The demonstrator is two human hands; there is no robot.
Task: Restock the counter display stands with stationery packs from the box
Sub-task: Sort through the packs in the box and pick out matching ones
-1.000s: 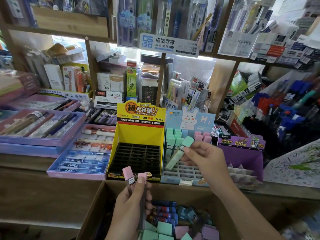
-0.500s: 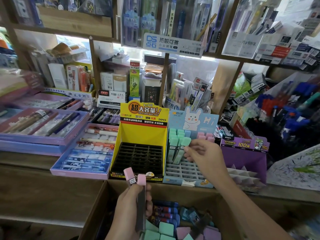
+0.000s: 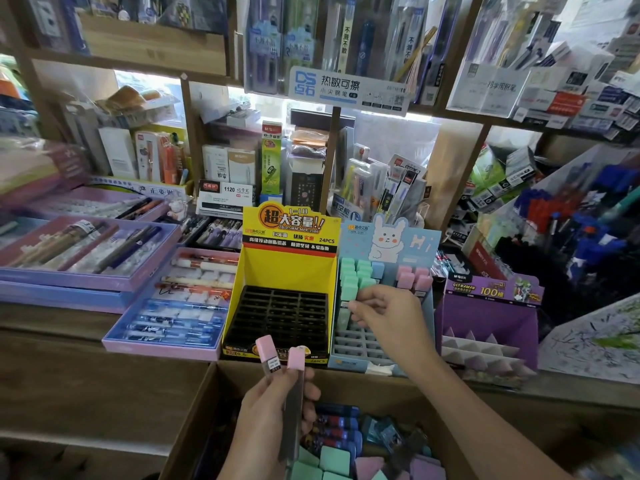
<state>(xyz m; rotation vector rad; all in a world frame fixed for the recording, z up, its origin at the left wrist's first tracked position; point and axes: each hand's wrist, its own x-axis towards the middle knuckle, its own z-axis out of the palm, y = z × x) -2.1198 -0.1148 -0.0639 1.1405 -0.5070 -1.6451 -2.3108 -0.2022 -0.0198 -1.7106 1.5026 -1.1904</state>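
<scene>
Right hand has lowered mint-green pack from tilted hover into blue bunny stand, beside standing green row. Fingers pinch it, not yet released. Left hand still grips two pink-capped packs above box. Green nearly seated; pinks likely next. Yellow stand shows only bare slots.

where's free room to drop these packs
Yellow stand: its whole black grid is empty. Blue stand: the front slot rows, below the right hand, are free. Bare counter lies left of the box, before the pen tray. Crowded: the blue stand's back rows, full of green packs and pink packs.
</scene>
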